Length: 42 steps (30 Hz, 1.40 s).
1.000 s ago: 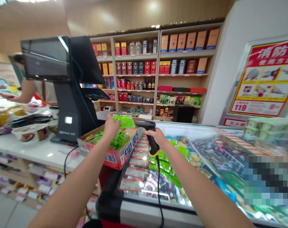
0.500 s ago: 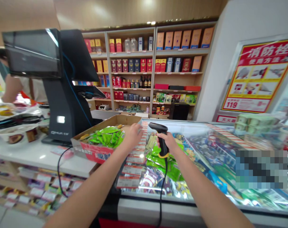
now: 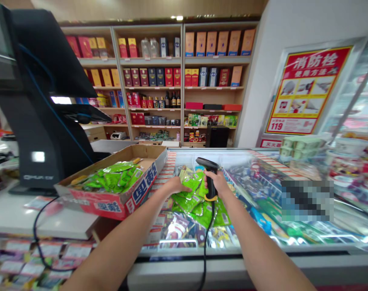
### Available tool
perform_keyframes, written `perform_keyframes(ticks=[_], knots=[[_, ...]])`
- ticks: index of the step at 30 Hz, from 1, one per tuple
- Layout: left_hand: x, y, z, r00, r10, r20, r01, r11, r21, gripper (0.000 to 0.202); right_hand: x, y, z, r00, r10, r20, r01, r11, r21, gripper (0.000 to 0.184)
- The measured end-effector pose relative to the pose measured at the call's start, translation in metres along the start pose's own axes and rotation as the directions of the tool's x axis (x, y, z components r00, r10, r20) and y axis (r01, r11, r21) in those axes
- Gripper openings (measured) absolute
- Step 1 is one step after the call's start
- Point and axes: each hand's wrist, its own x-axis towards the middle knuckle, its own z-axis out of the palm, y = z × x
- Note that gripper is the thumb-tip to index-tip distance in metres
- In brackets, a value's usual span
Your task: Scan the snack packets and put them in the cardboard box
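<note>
My right hand [image 3: 218, 184] is wrapped round the handle of a black barcode scanner [image 3: 211, 178] with a yellow lower edge. It holds the scanner upright above a pile of bright green snack packets [image 3: 199, 208] on the glass top of a display freezer [image 3: 214, 152]. My left hand [image 3: 174, 186] is at the pile's upper left edge, thumb apart from the fingers and touching or just over a packet; its fingertips are partly hidden. More green packets [image 3: 114, 178] lie in an open cardboard box [image 3: 96, 206] to the left.
The scanner's black cable [image 3: 206, 246] hangs over the freezer's front edge. A dark checkout terminal [image 3: 35, 121] stands on the white counter [image 3: 62, 222] at left. Egg cartons [image 3: 302, 145] and tubs [image 3: 350, 147] sit at right. Shelves of boxed goods [image 3: 152, 76] line the back wall.
My left hand has moved from over the box's right side to the packet pile. The view has turned right, so the terminal and box appear further left. My right hand still holds the scanner.
</note>
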Motion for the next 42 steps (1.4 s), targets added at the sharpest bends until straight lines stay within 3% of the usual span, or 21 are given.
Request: perform_keyframes(ticks=[4, 7, 10, 15, 42], knots=[[-0.006, 0.001, -0.008, 0.997, -0.071, -0.034, 0.073, 0.995, 0.062, 0.046, -0.004, -0.001, 0.002, 0.999, -0.021, 0.032, 0.022, 0.999, -0.029, 0.021], [-0.011, 0.0, -0.014, 0.992, -0.12, 0.027, 0.123, 0.979, -0.164, 0.057, -0.007, -0.003, 0.002, 0.997, -0.026, 0.074, 0.032, 0.996, -0.079, 0.022], [-0.011, -0.002, -0.018, 0.979, -0.178, 0.102, 0.205, 0.876, -0.437, 0.064, -0.008, -0.005, 0.0, 0.991, -0.008, 0.133, 0.032, 0.983, -0.182, 0.022], [-0.008, -0.004, -0.02, 0.977, -0.212, -0.017, 0.161, 0.791, -0.591, 0.055, -0.007, -0.003, 0.0, 0.978, 0.007, 0.208, 0.063, 0.943, -0.327, 0.019], [-0.012, 0.002, -0.022, 0.976, -0.193, -0.097, 0.089, 0.768, -0.634, 0.048, -0.015, -0.008, 0.002, 0.974, 0.048, 0.22, 0.046, 0.913, -0.405, 0.016]])
